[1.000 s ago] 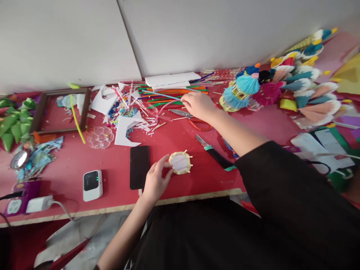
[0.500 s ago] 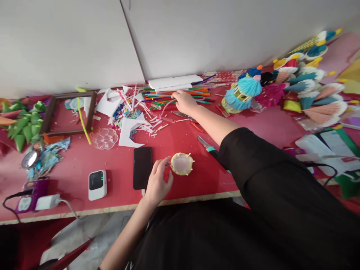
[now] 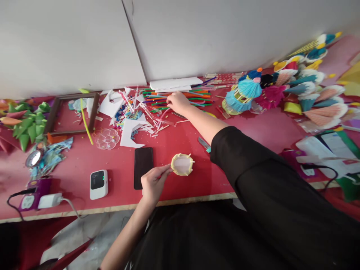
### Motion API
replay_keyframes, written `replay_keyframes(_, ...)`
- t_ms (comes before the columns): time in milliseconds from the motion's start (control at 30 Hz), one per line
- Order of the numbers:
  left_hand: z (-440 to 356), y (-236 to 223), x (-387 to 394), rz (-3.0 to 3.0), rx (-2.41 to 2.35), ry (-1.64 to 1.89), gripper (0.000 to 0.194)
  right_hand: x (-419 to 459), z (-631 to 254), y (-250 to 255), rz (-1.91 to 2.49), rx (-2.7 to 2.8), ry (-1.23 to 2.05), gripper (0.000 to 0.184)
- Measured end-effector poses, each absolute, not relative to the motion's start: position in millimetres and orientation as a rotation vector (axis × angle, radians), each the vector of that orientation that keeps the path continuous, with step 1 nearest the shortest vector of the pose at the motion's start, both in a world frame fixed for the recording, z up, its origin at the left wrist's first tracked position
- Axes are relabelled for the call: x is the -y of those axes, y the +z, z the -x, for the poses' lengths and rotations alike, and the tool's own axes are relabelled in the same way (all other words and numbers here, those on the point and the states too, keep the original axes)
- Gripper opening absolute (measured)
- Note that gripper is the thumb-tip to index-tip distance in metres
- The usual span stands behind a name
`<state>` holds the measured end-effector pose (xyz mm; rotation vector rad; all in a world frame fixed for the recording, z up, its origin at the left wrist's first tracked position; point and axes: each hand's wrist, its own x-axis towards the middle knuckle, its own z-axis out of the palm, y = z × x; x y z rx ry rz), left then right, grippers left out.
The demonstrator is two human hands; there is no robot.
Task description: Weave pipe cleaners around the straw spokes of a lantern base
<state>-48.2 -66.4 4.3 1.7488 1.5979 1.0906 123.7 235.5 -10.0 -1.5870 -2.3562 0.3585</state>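
Observation:
A small round basket (image 3: 182,165) with a pale base, a yellow fuzzy rim and short sticks poking out stands near the table's front edge. My left hand (image 3: 154,183) is closed in a pinch at its left rim. Farther back, my right hand (image 3: 179,102) reaches over a heap of coloured pipe cleaners (image 3: 201,98) with its fingers curled down and closed; what they grip is hidden. A pink pipe cleaner (image 3: 163,116) curves just below those fingers. Beneath my right forearm lies a utility knife (image 3: 204,143), partly covered by the sleeve.
A black phone (image 3: 143,165) lies beside my left hand, and a white device (image 3: 98,184) farther left. White paper scraps (image 3: 131,132), cut sticks and beads litter the middle back. A blue-fringed craft house (image 3: 239,97) and paper cones (image 3: 323,108) stand right; a brown frame (image 3: 94,112) lies left.
My left hand's spread fingers have closed together at the basket's rim. My right hand has shifted slightly left over the pipe cleaners, and its sleeve covers more of the knife.

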Motion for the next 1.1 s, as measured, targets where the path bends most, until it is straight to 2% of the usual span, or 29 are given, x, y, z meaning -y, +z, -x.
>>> replay_keyframes(167,49,10,66,-1.581,-1.698,1.076,0.030,-233,-116,-8,1.557,2.451,0.355,0.023)
replay_keyframes(400,44,2,52,-1.572,-1.539,0.916,0.028,-229,-118,7,1.614,2.397,0.302,0.039)
replay_keyframes(500,42,-1,43,-1.642,-1.440,0.825,0.035,-230,-123,16,1.613,2.312,0.302,0.044)
replay_keyframes(633,41,5,30,-1.777,-1.275,0.686,0.051,-236,-128,30,1.560,2.177,0.322,0.038)
replay_keyframes(767,38,15,22,-1.860,-1.186,0.593,0.056,-250,-129,57,1.456,1.802,0.482,0.018)
replay_keyframes(867,35,18,22,-1.887,-1.176,0.566,0.052,-262,-133,90,1.393,1.637,0.540,0.008)
replay_keyframes(967,36,20,22,-1.889,-1.190,0.605,0.046,-267,-142,124,1.275,1.548,0.572,0.011)
replay_keyframes(1100,40,26,10,-1.756,-1.250,1.000,0.035,-252,-147,150,0.969,1.625,0.470,0.010)
